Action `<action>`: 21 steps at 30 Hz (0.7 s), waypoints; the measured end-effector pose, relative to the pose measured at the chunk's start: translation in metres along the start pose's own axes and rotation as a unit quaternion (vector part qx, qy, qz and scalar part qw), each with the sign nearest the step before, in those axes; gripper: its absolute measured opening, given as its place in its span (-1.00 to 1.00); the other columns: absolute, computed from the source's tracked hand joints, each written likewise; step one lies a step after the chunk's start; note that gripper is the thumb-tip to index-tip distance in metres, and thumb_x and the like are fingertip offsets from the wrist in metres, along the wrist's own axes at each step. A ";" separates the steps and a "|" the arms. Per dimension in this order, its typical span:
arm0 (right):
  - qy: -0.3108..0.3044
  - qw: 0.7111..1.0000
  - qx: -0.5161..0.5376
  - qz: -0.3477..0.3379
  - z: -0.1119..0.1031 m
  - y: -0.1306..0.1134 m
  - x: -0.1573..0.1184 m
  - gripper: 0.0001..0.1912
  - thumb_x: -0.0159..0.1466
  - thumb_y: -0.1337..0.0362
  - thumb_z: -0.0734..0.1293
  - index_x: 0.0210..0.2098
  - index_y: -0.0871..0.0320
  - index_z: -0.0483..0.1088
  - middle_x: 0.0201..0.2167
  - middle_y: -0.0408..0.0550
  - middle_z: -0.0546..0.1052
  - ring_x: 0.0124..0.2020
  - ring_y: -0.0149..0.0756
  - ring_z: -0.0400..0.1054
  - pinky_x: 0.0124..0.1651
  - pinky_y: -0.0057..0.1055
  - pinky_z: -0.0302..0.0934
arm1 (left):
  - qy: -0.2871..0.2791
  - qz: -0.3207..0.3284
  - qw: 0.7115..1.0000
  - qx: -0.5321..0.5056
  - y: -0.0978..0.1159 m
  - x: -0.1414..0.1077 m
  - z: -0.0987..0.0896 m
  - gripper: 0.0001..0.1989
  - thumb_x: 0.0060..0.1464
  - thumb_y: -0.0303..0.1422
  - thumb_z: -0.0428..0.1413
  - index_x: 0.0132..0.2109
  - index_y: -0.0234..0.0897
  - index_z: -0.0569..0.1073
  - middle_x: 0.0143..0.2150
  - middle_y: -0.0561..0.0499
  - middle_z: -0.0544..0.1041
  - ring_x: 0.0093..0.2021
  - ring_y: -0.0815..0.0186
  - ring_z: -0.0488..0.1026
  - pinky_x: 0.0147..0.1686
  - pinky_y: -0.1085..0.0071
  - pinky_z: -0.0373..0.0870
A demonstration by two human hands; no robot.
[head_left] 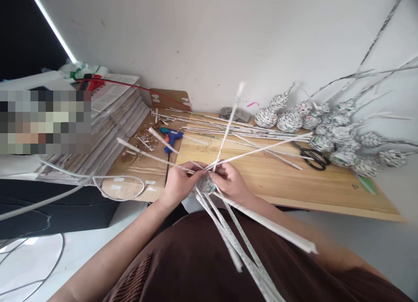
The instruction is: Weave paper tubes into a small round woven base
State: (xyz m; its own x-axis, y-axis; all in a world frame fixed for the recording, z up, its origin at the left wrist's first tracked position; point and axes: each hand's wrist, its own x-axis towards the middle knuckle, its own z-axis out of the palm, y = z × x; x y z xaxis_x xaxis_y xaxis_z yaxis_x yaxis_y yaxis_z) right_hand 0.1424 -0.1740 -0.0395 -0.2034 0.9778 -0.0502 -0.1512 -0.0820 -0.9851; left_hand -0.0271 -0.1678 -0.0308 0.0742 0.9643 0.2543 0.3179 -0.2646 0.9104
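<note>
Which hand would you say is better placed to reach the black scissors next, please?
The right hand, I think: the scissors lie off to its right on the table, while the left hand is farther away. Both hands hold the woven piece.

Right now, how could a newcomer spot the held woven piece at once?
Find the wooden table by the white wall. At its near edge, left hand and right hand hold a small woven piece. Unlike the woven bulbs on the table's right, it is held, with long strips splaying outward.
</note>
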 end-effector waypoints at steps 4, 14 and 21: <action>0.001 0.999 0.034 0.016 0.001 -0.008 -0.003 -0.68 0.10 0.11 0.49 -0.27 0.10 0.36 -0.32 -0.10 0.58 -0.31 -0.31 0.46 -0.25 -0.38 0.31 | 0.006 -0.007 1.000 0.010 0.003 0.000 0.000 -0.89 0.00 -0.33 0.26 -0.30 -0.26 0.61 -0.37 -0.01 0.67 -0.40 0.26 0.60 -0.39 0.42 0.53; 0.035 0.997 0.072 0.003 -0.001 -0.006 0.001 -0.68 0.09 0.10 0.50 -0.33 0.11 0.35 -0.47 -0.21 0.50 -0.48 -0.41 0.36 -0.41 -0.47 0.26 | -0.007 -0.029 0.999 -0.035 0.007 0.001 0.002 -0.85 0.04 -0.29 0.26 -0.30 -0.30 0.57 -0.39 -0.01 0.62 -0.39 0.29 0.55 -0.38 0.45 0.47; 0.002 0.998 -0.056 0.010 -0.011 -0.007 -0.001 -0.71 0.14 0.05 0.43 -0.35 0.16 0.47 -0.43 -0.08 0.57 -0.42 -0.31 0.44 -0.32 -0.40 0.32 | 0.027 -0.030 0.999 -0.002 0.012 -0.002 0.000 -0.90 0.02 -0.34 0.24 -0.36 -0.29 0.57 -0.42 0.02 0.61 -0.39 0.33 0.52 -0.37 0.49 0.41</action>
State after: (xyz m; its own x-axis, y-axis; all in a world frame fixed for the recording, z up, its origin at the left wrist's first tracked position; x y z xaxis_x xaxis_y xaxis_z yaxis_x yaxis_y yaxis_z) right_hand 0.1542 -0.1722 -0.0344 -0.2020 0.9768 -0.0712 -0.0369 -0.0803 -0.9961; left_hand -0.0238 -0.1733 -0.0203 0.0032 0.9763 0.2166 0.3158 -0.2065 0.9261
